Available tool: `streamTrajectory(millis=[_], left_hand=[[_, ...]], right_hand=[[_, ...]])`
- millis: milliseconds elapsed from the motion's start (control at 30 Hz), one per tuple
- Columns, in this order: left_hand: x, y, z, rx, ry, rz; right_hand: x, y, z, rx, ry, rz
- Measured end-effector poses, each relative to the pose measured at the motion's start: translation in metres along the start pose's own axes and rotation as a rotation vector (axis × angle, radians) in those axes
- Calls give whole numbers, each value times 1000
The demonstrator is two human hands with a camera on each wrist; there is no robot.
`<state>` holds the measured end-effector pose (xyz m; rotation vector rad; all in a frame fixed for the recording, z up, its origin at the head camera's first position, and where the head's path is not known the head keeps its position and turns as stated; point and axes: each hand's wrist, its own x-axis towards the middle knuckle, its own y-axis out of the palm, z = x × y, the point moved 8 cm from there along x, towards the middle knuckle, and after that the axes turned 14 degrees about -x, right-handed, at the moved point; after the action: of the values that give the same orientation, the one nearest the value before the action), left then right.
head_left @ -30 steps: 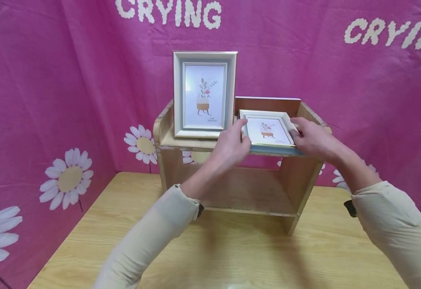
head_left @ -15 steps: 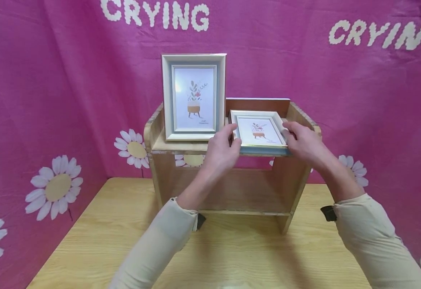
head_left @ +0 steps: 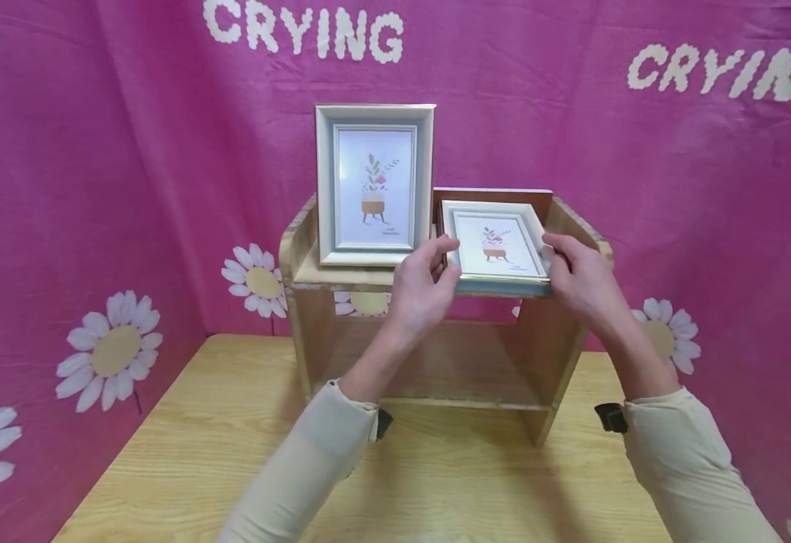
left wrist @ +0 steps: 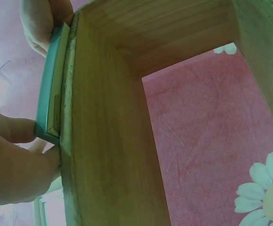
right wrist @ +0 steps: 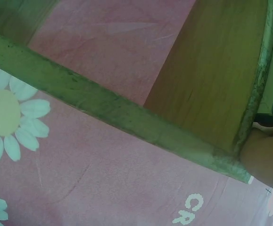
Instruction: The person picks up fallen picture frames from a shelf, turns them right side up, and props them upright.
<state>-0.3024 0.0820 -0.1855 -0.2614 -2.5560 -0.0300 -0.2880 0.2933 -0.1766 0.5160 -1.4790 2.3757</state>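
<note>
A picture frame (head_left: pixel 497 249) with a cream and blue-grey border leans far back over the top of a small wooden shelf unit (head_left: pixel 429 366). My left hand (head_left: pixel 422 290) holds its left edge between thumb and fingers. At the opposite edge my right hand (head_left: pixel 585 279) grips it, thumb and index finger at the side. The left wrist view shows the blue frame edge (left wrist: pixel 50 84) lying along the board's front edge. A second, matching picture frame (head_left: pixel 375 196) stands upright on the unit's left half. Part of my right hand (right wrist: pixel 266 153) enters the right wrist view.
The shelf unit stands on a light wooden table (head_left: pixel 185 437), with raised side panels (head_left: pixel 300 230) at both ends of its top. A pink curtain (head_left: pixel 504 98) with daisies and white lettering hangs behind and at the left.
The far edge of the held picture frame has risen slightly between my hands. The head view has shifted a little. The upright frame keeps its place on the shelf unit.
</note>
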Motion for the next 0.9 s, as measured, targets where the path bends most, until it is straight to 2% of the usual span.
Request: streamTrajectory(millis=[133, 400, 567, 767, 900], left_hand=[[-2, 1, -2, -15, 56, 19], [0, 0, -5, -19, 127, 73], [0, 2, -6, -63, 169, 93], [1, 2, -7, -105, 226, 94], [1, 1, -8, -111, 304, 96]], right_hand=[[-4, -1, -2, 15, -9, -45], [-6, 0, -4, 69, -26, -67], [-10, -4, -3, 132, -71, -105], [-10, 1, -2, 304, -103, -42], [-9, 2, 1, 421, -145, -15]])
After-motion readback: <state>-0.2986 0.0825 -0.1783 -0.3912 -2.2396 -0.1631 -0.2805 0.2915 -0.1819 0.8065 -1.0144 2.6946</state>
